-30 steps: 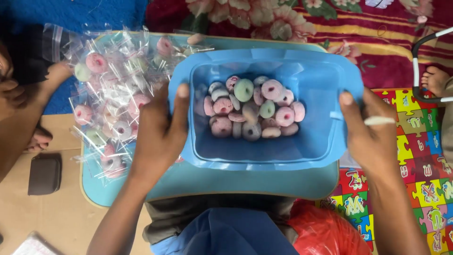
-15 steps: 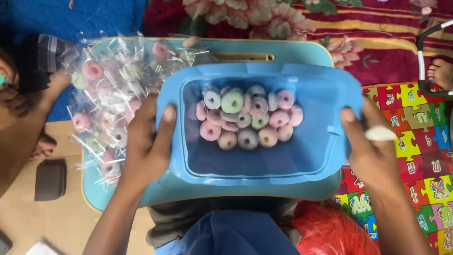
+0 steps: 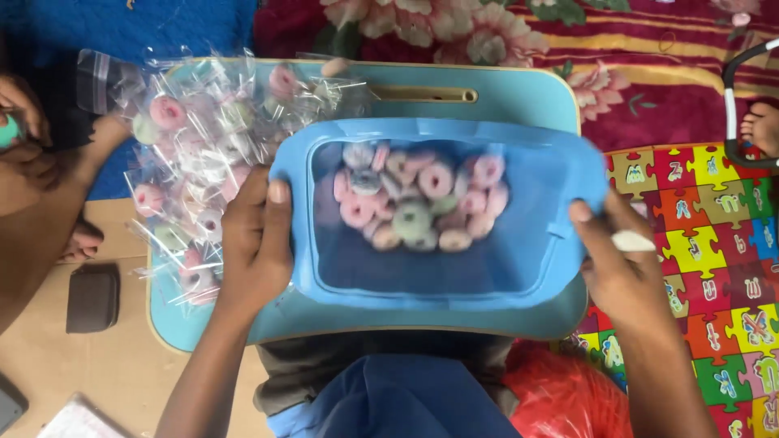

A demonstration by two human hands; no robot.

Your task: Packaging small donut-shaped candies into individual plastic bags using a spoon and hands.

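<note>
Both hands are clamped on a blue plastic tub (image 3: 519,268), and it sits square over the light-blue lap table (image 3: 503,101), covering most of its near half. The left hand (image 3: 256,243) grips the tub's left rim, thumb hooked over the edge and pointing away from the person, fingers wrapped underneath. The right hand (image 3: 621,272) closes on the tub's right rim, thumb on top, and a small white piece (image 3: 631,241) is pinched against the rim under that thumb; what it is I cannot tell.

Inside the tub, bunched toward its far wall, lies a heap of ring-shaped candies (image 3: 418,203), pink, white, pale green and peach, blurred together. The near part of the tub floor is bare blue.

Left of the tub, still on the lap table, spreads a pile of clear cellophane wrappers (image 3: 203,162), with some pink and green rings among them. At the far edge of the lap table, beyond the tub, runs a pencil groove (image 3: 426,94).

Further left of the tub, another person's hand (image 3: 24,154) and forearm come in from the frame edge, just beside the wrapper pile. A dark pouch (image 3: 92,298) lies on the tan floor below that arm. Right of the tub, a coloured alphabet puzzle mat (image 3: 722,243) covers the floor, and a bare foot (image 3: 759,126) rests at its far corner.
</note>
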